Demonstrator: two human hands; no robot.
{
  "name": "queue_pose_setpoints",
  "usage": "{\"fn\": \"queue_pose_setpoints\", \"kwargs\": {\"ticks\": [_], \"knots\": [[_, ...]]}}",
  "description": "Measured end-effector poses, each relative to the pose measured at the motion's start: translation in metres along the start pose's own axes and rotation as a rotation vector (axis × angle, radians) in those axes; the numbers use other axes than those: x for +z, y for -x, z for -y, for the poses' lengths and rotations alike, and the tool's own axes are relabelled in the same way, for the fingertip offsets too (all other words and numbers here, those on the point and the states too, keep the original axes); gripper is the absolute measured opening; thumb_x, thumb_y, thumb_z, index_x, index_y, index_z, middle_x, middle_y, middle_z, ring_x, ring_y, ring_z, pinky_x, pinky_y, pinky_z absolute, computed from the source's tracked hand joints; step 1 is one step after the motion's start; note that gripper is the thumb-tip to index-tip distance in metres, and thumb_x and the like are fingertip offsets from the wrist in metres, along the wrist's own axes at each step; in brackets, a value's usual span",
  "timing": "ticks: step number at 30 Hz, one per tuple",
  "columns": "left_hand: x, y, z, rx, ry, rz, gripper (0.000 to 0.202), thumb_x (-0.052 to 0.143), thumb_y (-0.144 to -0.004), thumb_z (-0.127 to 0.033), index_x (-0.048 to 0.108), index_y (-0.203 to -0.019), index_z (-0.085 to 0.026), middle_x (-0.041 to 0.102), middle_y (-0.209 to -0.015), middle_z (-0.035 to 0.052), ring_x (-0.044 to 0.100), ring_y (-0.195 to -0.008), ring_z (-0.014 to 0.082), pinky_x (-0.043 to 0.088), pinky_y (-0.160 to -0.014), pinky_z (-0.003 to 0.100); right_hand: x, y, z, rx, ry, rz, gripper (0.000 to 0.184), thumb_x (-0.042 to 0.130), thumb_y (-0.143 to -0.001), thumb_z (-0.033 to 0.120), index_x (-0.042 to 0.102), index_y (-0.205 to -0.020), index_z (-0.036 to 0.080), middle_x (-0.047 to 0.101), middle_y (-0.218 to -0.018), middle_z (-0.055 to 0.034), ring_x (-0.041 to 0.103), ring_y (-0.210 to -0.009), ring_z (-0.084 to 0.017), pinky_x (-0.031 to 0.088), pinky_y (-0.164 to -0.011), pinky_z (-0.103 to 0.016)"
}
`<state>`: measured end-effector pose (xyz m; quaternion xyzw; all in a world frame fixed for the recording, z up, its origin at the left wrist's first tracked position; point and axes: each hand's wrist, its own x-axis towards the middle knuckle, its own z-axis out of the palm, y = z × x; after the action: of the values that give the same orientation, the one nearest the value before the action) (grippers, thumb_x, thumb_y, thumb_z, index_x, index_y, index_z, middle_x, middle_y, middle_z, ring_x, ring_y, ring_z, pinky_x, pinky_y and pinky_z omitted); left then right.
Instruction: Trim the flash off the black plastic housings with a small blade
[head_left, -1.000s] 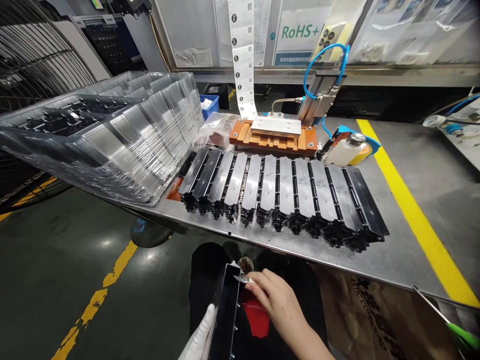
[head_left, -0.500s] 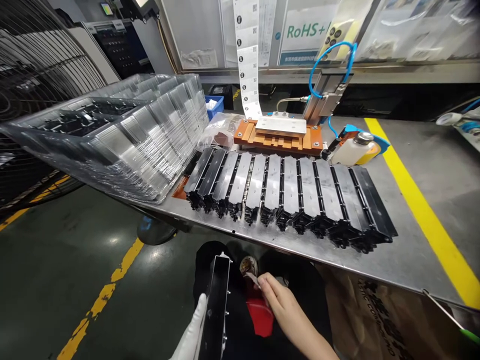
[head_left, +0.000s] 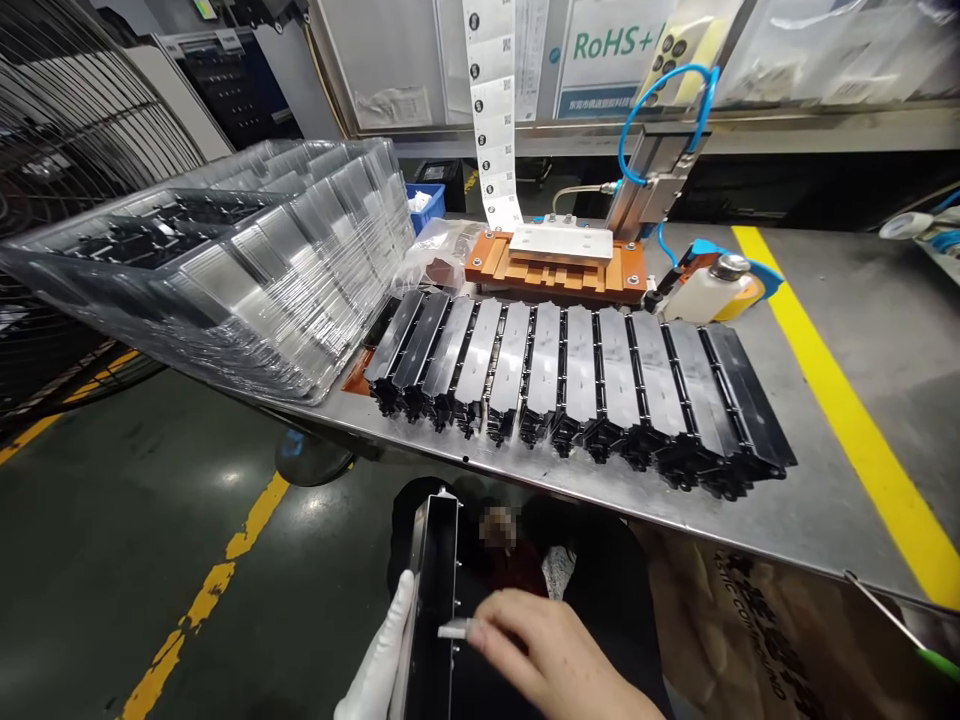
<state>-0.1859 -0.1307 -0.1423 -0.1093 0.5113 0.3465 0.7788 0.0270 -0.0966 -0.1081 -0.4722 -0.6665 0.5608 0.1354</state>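
My left hand (head_left: 381,650), in a white glove, grips a long black plastic housing (head_left: 437,560) along its left side. The housing is held upright and tilted above my lap, its hollow side partly facing me, with small pins along the right edge. My bare right hand (head_left: 536,650) pinches a small flat whitish strip (head_left: 452,632) between thumb and forefinger. The strip's tip overlaps the housing's right edge; whether it touches, I cannot tell. On the bench ahead stands a row of several similar black housings (head_left: 577,370).
Stacked clear plastic trays (head_left: 315,270) stand on the bench's left. Behind the row is an orange fixture (head_left: 487,260) with a pneumatic cylinder (head_left: 651,190) and a white bottle (head_left: 701,295). A label strip (head_left: 493,130) hangs behind. Yellow tape (head_left: 832,390) crosses the metal bench (head_left: 870,330).
My right hand has moved left with the small strip, from above the red object to the housing's edge. My left hand and the housing have barely moved.
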Motion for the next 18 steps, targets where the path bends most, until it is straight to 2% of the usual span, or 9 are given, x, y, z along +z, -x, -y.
{"fn": "queue_pose_setpoints", "kwargs": {"ticks": [2,3,6,8,9,11,14,16,18], "knots": [[0.001,0.001,0.003,-0.015,0.034,-0.024,0.025,0.067,-0.083,-0.044,0.07,-0.088,-0.02,0.067,-0.065,0.0018,0.067,-0.063,0.0211,0.055,-0.064,0.032,-0.002,-0.001,0.003,0.054,-0.002,-0.077,0.033,0.04,-0.098,0.048,0.064,-0.089,0.028,0.068,-0.083,0.0025,0.064,-0.078,-0.014,0.043,-0.07,-0.023],[0.002,0.001,0.004,-0.019,0.061,-0.035,0.023,0.068,-0.083,-0.044,0.069,-0.084,-0.021,0.067,-0.065,0.0011,0.066,-0.063,0.02,0.055,-0.064,0.03,-0.004,-0.001,0.004,0.053,-0.003,-0.058,0.033,0.041,-0.097,0.049,0.065,-0.088,0.028,0.067,-0.083,0.0023,0.064,-0.077,-0.014,0.042,-0.069,-0.024],[0.007,0.0,0.006,-0.055,0.115,-0.038,0.031,0.069,-0.08,-0.05,0.066,-0.074,-0.02,0.064,-0.06,-0.0004,0.062,-0.056,0.0155,0.052,-0.057,0.026,-0.007,0.004,0.006,-0.026,-0.115,0.227,0.029,0.05,-0.093,0.05,0.068,-0.088,0.029,0.069,-0.083,0.0033,0.064,-0.076,-0.014,0.042,-0.066,-0.022],[0.011,-0.001,0.005,-0.124,0.105,-0.006,0.039,0.068,-0.078,-0.056,0.064,-0.071,-0.018,0.059,-0.054,-0.0012,0.057,-0.047,0.0128,0.047,-0.047,0.023,-0.009,0.006,0.005,-0.013,-0.233,0.319,0.029,0.051,-0.092,0.051,0.068,-0.089,0.028,0.069,-0.083,0.0038,0.064,-0.077,-0.014,0.043,-0.066,-0.022],[0.012,-0.001,0.003,-0.164,0.092,0.016,0.042,0.067,-0.078,-0.059,0.065,-0.072,-0.017,0.057,-0.052,-0.0016,0.054,-0.044,0.0119,0.044,-0.043,0.022,-0.012,0.006,0.003,0.025,-0.28,0.277,0.03,0.05,-0.093,0.051,0.068,-0.09,0.027,0.068,-0.084,0.0033,0.063,-0.078,-0.014,0.043,-0.068,-0.022],[0.012,0.001,0.0,-0.244,0.066,0.056,0.045,0.063,-0.08,-0.061,0.067,-0.08,-0.016,0.051,-0.047,-0.003,0.05,-0.038,0.0113,0.039,-0.036,0.02,-0.018,0.001,-0.001,0.103,-0.334,0.07,0.029,0.051,-0.092,0.052,0.064,-0.099,0.026,0.064,-0.092,0.0014,0.06,-0.085,-0.016,0.045,-0.074,-0.025],[0.007,0.004,-0.007,-0.276,0.046,0.103,0.039,0.058,-0.087,-0.053,0.068,-0.104,-0.02,0.05,-0.045,-0.0043,0.051,-0.036,0.0141,0.041,-0.033,0.023,-0.03,-0.012,-0.007,0.064,-0.404,-0.149,0.041,0.062,-0.086,0.047,0.054,-0.123,0.031,0.055,-0.118,-0.0022,0.054,-0.103,-0.018,0.045,-0.085,-0.027],[0.003,0.004,-0.01,-0.233,0.048,0.125,0.039,0.055,-0.089,-0.05,0.063,-0.119,-0.026,0.057,-0.051,-0.0027,0.058,-0.043,0.0181,0.048,-0.037,0.028,-0.037,-0.017,-0.008,-0.001,-0.45,-0.129,0.051,0.068,-0.083,0.045,0.051,-0.129,0.034,0.051,-0.124,-0.0023,0.052,-0.107,-0.018,0.045,-0.085,-0.027],[0.001,0.003,-0.011,-0.184,0.056,0.135,0.045,0.052,-0.089,-0.052,0.057,-0.128,-0.03,0.067,-0.064,0.001,0.067,-0.058,0.0227,0.056,-0.046,0.033,-0.041,-0.018,-0.007,-0.014,-0.475,-0.062,0.047,0.071,-0.08,0.045,0.057,-0.124,0.034,0.053,-0.118,-0.0018,0.054,-0.099,-0.017,0.046,-0.077,-0.026]]}}
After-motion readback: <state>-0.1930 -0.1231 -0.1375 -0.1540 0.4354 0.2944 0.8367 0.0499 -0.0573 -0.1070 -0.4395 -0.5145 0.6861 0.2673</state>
